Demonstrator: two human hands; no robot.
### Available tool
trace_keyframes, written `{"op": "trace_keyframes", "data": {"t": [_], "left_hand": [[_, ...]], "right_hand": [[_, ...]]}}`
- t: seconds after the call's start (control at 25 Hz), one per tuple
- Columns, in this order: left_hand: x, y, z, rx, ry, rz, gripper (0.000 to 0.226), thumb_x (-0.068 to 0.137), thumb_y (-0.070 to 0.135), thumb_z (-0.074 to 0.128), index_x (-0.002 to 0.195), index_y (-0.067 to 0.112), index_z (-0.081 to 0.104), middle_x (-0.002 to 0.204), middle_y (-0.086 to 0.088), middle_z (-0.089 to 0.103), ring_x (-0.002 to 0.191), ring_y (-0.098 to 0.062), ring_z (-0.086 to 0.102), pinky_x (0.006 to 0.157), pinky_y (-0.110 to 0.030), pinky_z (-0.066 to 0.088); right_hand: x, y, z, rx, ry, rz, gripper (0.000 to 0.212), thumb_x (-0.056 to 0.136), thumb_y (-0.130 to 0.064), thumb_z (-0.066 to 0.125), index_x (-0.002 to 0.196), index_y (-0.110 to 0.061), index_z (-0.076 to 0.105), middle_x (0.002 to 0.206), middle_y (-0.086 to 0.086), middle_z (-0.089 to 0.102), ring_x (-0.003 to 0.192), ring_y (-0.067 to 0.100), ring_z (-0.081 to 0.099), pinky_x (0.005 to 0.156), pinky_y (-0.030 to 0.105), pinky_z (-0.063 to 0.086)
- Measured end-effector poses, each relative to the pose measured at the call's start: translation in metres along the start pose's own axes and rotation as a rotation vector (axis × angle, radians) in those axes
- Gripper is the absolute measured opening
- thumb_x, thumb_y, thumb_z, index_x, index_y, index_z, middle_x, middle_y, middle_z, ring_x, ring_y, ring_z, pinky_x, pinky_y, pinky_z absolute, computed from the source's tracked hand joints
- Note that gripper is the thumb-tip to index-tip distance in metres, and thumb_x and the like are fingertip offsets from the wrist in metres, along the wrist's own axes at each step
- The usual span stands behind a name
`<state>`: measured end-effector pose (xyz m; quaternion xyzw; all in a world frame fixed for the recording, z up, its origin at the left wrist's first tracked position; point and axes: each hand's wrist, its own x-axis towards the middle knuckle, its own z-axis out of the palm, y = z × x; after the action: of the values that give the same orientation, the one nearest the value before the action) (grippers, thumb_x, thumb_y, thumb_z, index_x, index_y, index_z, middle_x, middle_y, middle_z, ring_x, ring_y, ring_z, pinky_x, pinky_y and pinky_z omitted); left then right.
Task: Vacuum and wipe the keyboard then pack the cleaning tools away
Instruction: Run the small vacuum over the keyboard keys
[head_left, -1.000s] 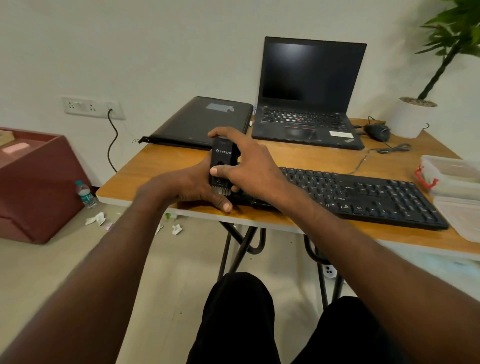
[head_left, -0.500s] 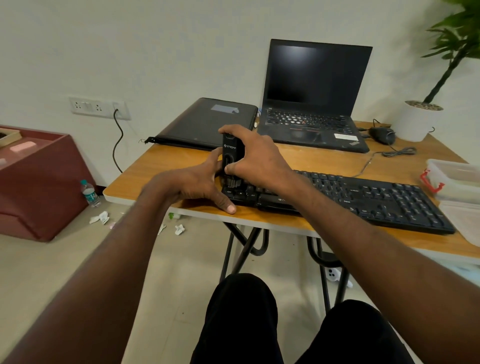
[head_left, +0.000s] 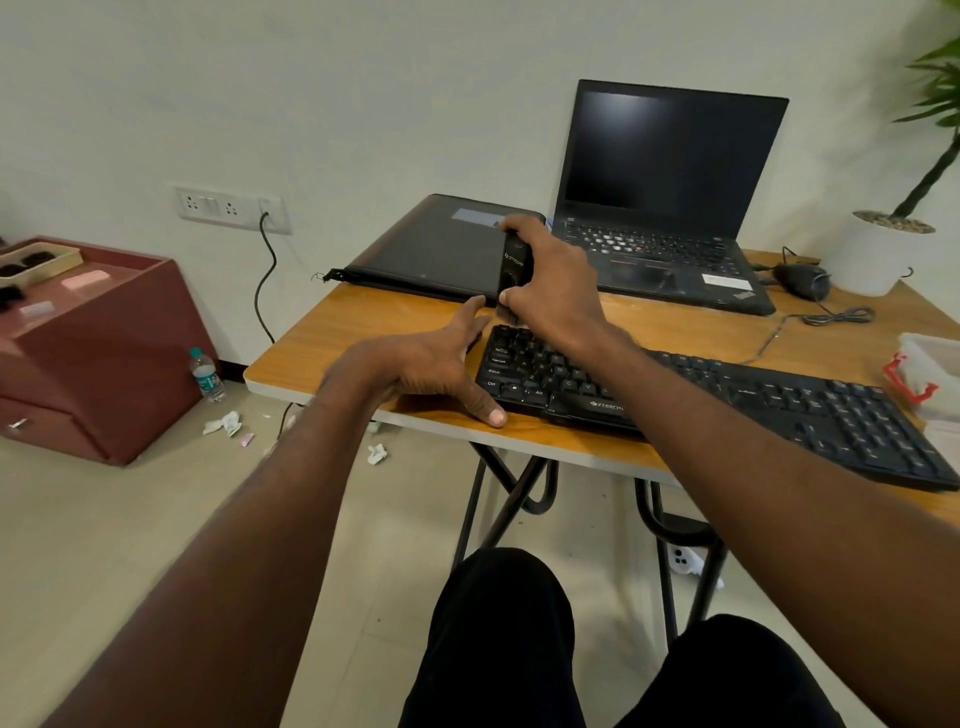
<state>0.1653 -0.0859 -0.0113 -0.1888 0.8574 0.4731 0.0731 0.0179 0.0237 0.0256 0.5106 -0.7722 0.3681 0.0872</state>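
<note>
A black keyboard (head_left: 727, 400) lies along the front of the wooden table (head_left: 363, 332). My right hand (head_left: 550, 291) grips a small black handheld vacuum (head_left: 514, 270), held upright with its lower end just over the keyboard's far left corner. My left hand (head_left: 436, 364) rests on the table against the keyboard's left end, fingers spread and straight, thumb lying along the front edge. The vacuum's nozzle is hidden behind my right hand.
An open black laptop (head_left: 670, 208) and a flat black sleeve (head_left: 436, 244) sit at the back of the table. A mouse (head_left: 800, 280), a potted plant (head_left: 883, 254) and a clear plastic box (head_left: 930, 369) stand on the right. A maroon cabinet (head_left: 83, 343), bottle (head_left: 207, 375) and paper scraps are on the floor at left.
My right hand has carried the vacuum from the keyboard's near left corner up to its far left corner. My left hand has let go of the vacuum and spread flat beside the keyboard.
</note>
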Motion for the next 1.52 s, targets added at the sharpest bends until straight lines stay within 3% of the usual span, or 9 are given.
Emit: {"op": "trace_keyframes", "data": {"t": [0.16, 0.28, 0.44, 0.72, 0.84, 1.0, 1.16, 1.4, 1.52], "left_hand": [[-0.004, 0.005, 0.004, -0.006, 0.064, 0.042, 0.160, 0.056, 0.029, 0.105, 0.163, 0.044, -0.015, 0.174, -0.003, 0.018, 0.159, -0.029, 0.018, 0.129, -0.055, 0.023], [-0.004, 0.003, 0.003, -0.004, 0.052, 0.073, 0.153, 0.051, 0.037, 0.105, 0.161, 0.048, 0.000, 0.166, 0.002, 0.034, 0.153, -0.027, 0.030, 0.126, -0.057, 0.029], [-0.003, 0.002, 0.003, -0.011, 0.037, 0.062, 0.159, 0.049, 0.040, 0.106, 0.162, 0.050, -0.006, 0.172, 0.001, 0.028, 0.156, -0.028, 0.026, 0.127, -0.058, 0.026], [-0.006, 0.002, 0.002, 0.032, 0.032, 0.065, 0.140, 0.059, 0.036, 0.103, 0.163, 0.044, 0.009, 0.159, 0.006, 0.038, 0.148, -0.024, 0.035, 0.125, -0.051, 0.031], [-0.007, 0.004, 0.002, 0.029, 0.038, 0.043, 0.135, 0.061, 0.035, 0.103, 0.163, 0.040, 0.014, 0.157, 0.006, 0.040, 0.148, -0.025, 0.036, 0.124, -0.050, 0.031], [-0.004, 0.001, 0.001, 0.016, 0.027, 0.071, 0.155, 0.048, 0.046, 0.105, 0.163, 0.049, 0.000, 0.171, 0.006, 0.027, 0.158, -0.026, 0.024, 0.128, -0.056, 0.024], [-0.005, 0.003, 0.002, 0.039, 0.022, 0.062, 0.141, 0.057, 0.036, 0.103, 0.162, 0.045, 0.010, 0.159, 0.005, 0.039, 0.148, -0.026, 0.035, 0.126, -0.054, 0.029], [-0.003, 0.000, 0.001, 0.034, 0.013, 0.104, 0.148, 0.052, 0.044, 0.104, 0.161, 0.051, 0.004, 0.171, 0.007, 0.025, 0.158, -0.024, 0.022, 0.128, -0.055, 0.024], [-0.003, 0.001, 0.000, 0.054, 0.022, 0.081, 0.135, 0.057, 0.040, 0.103, 0.161, 0.045, 0.017, 0.165, 0.008, 0.034, 0.153, -0.023, 0.029, 0.127, -0.054, 0.026]], "right_hand": [[-0.004, -0.006, -0.011, 0.078, -0.234, -0.008, 0.077, 0.080, -0.009, 0.077, 0.143, -0.040, 0.047, 0.135, 0.001, 0.058, 0.108, 0.019, 0.062, 0.076, 0.023, 0.058], [0.000, -0.019, -0.025, 0.047, -0.413, -0.058, 0.071, 0.083, -0.011, 0.074, 0.142, -0.041, 0.049, 0.136, -0.001, 0.056, 0.107, 0.015, 0.059, 0.071, 0.018, 0.050], [-0.007, -0.026, -0.018, -0.013, -0.204, -0.046, 0.070, 0.084, -0.009, 0.072, 0.144, -0.037, 0.047, 0.126, 0.002, 0.061, 0.100, 0.013, 0.058, 0.064, 0.011, 0.043], [-0.030, -0.035, -0.042, 0.130, -0.481, -0.041, 0.066, 0.090, -0.006, 0.069, 0.136, -0.047, 0.046, 0.123, -0.004, 0.053, 0.089, 0.009, 0.062, 0.058, 0.016, 0.052], [-0.046, -0.038, -0.037, 0.152, -0.432, -0.096, 0.067, 0.090, -0.004, 0.067, 0.136, -0.047, 0.043, 0.124, -0.002, 0.057, 0.093, 0.010, 0.064, 0.062, 0.022, 0.059], [-0.051, -0.028, -0.050, 0.083, -0.413, 0.003, 0.067, 0.087, -0.002, 0.066, 0.132, -0.046, 0.043, 0.114, 0.000, 0.058, 0.086, 0.014, 0.066, 0.061, 0.025, 0.062], [-0.065, -0.040, -0.036, 0.220, -0.261, -0.042, 0.070, 0.085, 0.001, 0.069, 0.134, -0.043, 0.044, 0.117, -0.005, 0.057, 0.089, 0.010, 0.064, 0.060, 0.016, 0.057], [-0.076, -0.034, -0.066, -0.008, -0.349, -0.110, 0.070, 0.084, 0.001, 0.068, 0.135, -0.043, 0.050, 0.126, -0.007, 0.061, 0.112, 0.015, 0.059, 0.087, 0.036, 0.059], [-0.086, -0.043, -0.055, 0.110, -0.246, -0.153, 0.068, 0.081, 0.007, 0.067, 0.128, -0.041, 0.055, 0.119, -0.006, 0.063, 0.108, 0.014, 0.060, 0.084, 0.038, 0.059]]}}
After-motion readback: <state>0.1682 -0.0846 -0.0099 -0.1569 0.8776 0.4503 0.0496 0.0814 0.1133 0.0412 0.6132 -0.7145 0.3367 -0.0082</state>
